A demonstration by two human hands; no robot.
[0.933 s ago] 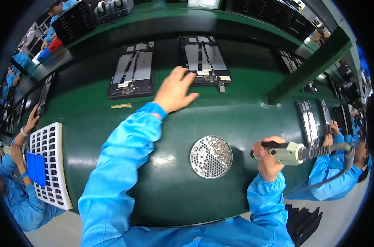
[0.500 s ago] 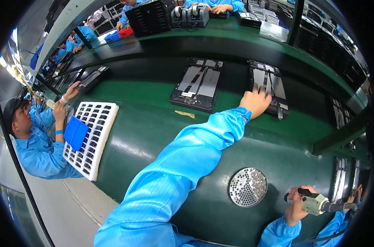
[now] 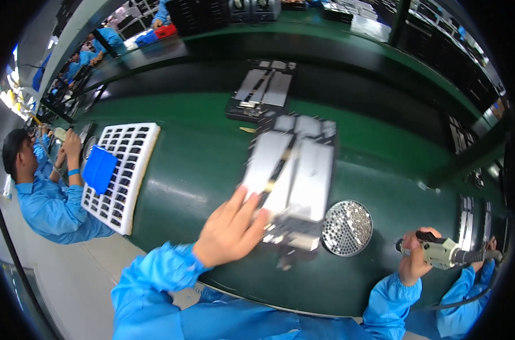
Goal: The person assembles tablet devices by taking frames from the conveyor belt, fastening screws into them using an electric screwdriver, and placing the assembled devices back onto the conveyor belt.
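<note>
My left hand (image 3: 232, 229) has its fingers laid over the lower left edge of an opened tablet (image 3: 313, 175), gripping it; my thumb is hidden. Silver battery packs and a dark ribbon cable show in the tablet, which is blurred by motion over the near green bench. My right hand (image 3: 415, 258) is wrapped round a pale powered screwdriver (image 3: 439, 252) with a thick ribbed cable end, above the bench at right. Between the tablet and that hand sits a round dish (image 3: 348, 228) of small shiny screws in a perforated plate.
A second opened tablet (image 3: 262, 90) lies farther back on the green strip. At left, a white tray (image 3: 149, 153) of small dark parts carries a blue plastic piece (image 3: 100, 170). A co-worker (image 3: 47, 192) sits beyond it. A green post (image 3: 467, 156) stands at right, near another person's hand.
My left hand has brought the right-hand tablet from the far strip toward me and to the left. My right hand still holds the screwdriver. The view has shifted slightly.
</note>
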